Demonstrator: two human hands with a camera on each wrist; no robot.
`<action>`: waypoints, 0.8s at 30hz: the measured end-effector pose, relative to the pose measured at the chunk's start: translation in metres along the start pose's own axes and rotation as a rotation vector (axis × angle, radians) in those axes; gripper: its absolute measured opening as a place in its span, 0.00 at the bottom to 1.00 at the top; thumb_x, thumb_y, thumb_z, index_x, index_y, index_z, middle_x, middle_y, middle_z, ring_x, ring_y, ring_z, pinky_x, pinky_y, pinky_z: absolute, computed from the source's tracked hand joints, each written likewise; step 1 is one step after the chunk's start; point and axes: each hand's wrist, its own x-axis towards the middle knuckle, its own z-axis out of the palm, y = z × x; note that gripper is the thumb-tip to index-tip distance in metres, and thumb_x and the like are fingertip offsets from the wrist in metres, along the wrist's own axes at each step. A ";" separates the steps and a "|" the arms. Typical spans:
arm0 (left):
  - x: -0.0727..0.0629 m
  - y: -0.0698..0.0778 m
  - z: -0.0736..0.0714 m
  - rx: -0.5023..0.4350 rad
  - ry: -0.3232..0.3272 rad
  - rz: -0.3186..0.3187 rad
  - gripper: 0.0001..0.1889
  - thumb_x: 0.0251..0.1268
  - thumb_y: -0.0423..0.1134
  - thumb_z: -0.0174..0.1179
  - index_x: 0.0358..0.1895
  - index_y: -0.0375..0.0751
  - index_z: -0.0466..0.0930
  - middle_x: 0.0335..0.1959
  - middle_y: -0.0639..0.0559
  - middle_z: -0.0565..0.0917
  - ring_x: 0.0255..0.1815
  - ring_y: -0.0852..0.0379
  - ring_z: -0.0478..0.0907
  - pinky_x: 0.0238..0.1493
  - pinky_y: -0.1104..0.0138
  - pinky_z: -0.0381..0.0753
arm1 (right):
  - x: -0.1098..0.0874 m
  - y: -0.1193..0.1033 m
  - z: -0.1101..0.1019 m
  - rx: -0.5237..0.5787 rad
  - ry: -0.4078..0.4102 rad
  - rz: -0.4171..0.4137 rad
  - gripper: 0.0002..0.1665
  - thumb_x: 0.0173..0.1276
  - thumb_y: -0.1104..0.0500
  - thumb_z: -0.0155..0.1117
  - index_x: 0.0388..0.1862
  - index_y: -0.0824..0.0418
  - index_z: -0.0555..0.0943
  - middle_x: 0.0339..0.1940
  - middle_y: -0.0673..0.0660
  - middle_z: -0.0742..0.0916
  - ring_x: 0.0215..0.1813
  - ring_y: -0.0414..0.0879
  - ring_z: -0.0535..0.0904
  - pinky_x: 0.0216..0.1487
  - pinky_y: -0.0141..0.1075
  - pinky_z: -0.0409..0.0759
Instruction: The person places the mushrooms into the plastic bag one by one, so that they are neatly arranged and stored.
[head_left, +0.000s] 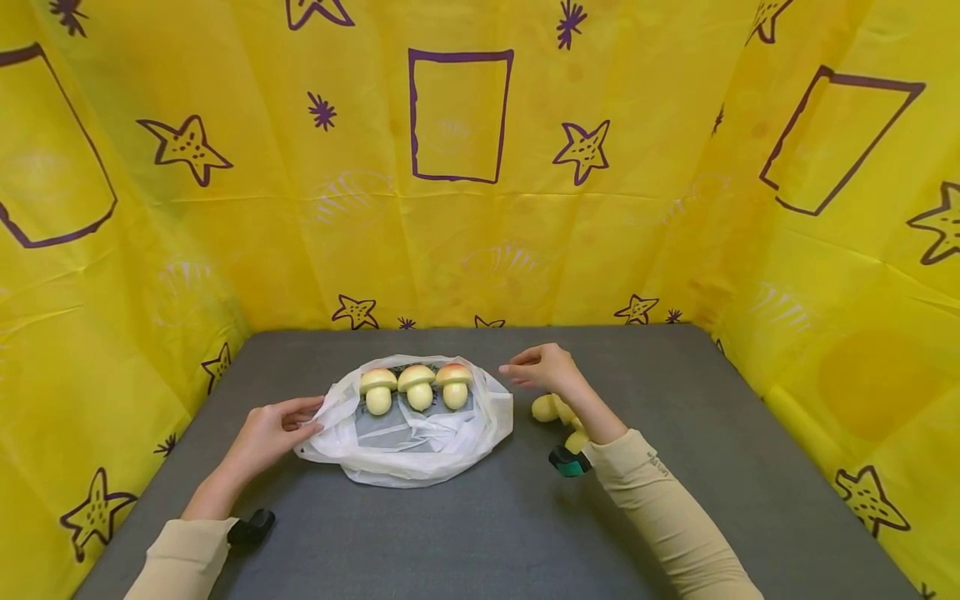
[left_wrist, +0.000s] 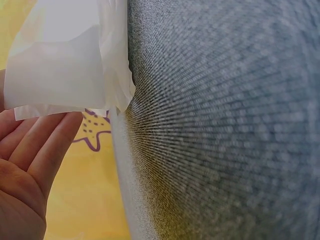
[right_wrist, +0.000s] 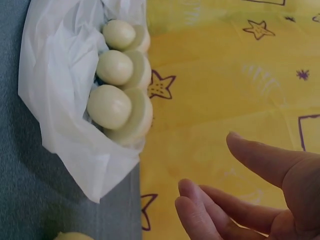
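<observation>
A white plastic bag (head_left: pixel 405 468) lies with its mouth spread wide on the grey table. Three toy mushrooms (head_left: pixel 417 388), with pale stems and caps tinged orange, sit side by side at the far side of the bag's mouth. At the bag's left edge, my left hand (head_left: pixel 266 432) pinches the plastic between thumb and fingers; the left wrist view shows fingers behind the sheet (left_wrist: pixel 60 75). My right hand (head_left: pixel 547 368) hovers just right of the bag, holding nothing, thumb and fingers apart in the right wrist view. Under the right forearm lie more pale yellow mushrooms (head_left: pixel 545 408), partly hidden.
The grey tabletop (head_left: pixel 420 542) extends around the bag. Yellow cloth walls (head_left: pixel 465 250) with purple drawings enclose its back and sides. Dark wrist devices show on the left wrist (head_left: pixel 252 527) and right wrist (head_left: pixel 568 461).
</observation>
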 end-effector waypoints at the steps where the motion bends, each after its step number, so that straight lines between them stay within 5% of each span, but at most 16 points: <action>1: 0.000 0.000 0.000 0.002 -0.004 0.000 0.22 0.55 0.40 0.69 0.54 0.39 0.81 0.47 0.42 0.85 0.39 0.61 0.85 0.37 0.73 0.83 | 0.000 0.001 -0.002 0.005 0.001 0.005 0.26 0.57 0.48 0.72 0.48 0.64 0.83 0.41 0.59 0.88 0.39 0.47 0.86 0.41 0.36 0.84; 13: -0.001 0.000 -0.001 -0.006 0.004 0.006 0.22 0.55 0.40 0.69 0.54 0.38 0.81 0.47 0.41 0.85 0.38 0.63 0.84 0.37 0.73 0.83 | -0.003 0.016 -0.025 0.047 0.009 0.010 0.28 0.60 0.49 0.69 0.53 0.67 0.80 0.51 0.65 0.85 0.48 0.54 0.85 0.52 0.44 0.81; 24: -0.001 -0.002 0.001 -0.002 -0.007 0.004 0.22 0.55 0.41 0.69 0.54 0.40 0.81 0.48 0.43 0.85 0.38 0.66 0.83 0.37 0.72 0.83 | -0.004 0.034 -0.044 0.040 0.030 0.021 0.30 0.62 0.49 0.68 0.56 0.69 0.78 0.54 0.68 0.83 0.52 0.58 0.83 0.50 0.42 0.82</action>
